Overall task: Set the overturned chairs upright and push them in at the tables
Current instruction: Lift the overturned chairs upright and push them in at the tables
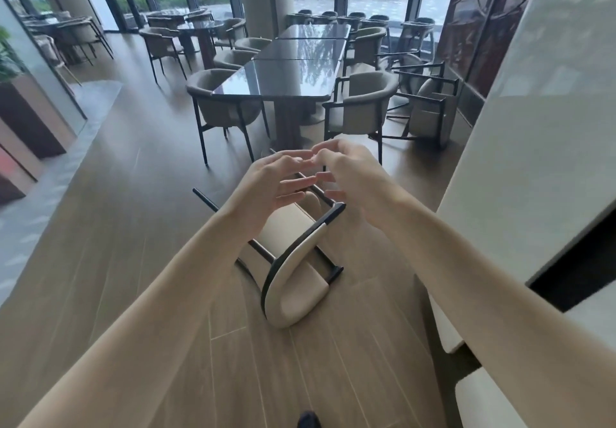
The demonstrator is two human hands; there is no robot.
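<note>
Both bare hands hovered over a tipped chair.
Left hand (pixel 276 181) and right hand (pixel 350 177) held nothing, fingers loosely spread, fingertips nearly meeting; the overturned chair (pixel 296 261) lay on the wood floor (pixel 133 227) below, another toppled chair (pixel 430 107) at two o'clock beside the long table (pixel 290 77).

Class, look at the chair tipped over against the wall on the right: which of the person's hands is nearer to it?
Right. The right hand is raised in mid-air on the same side as the tipped chair by the wall, though well short of it. The left hand is beside it, farther away.
</note>
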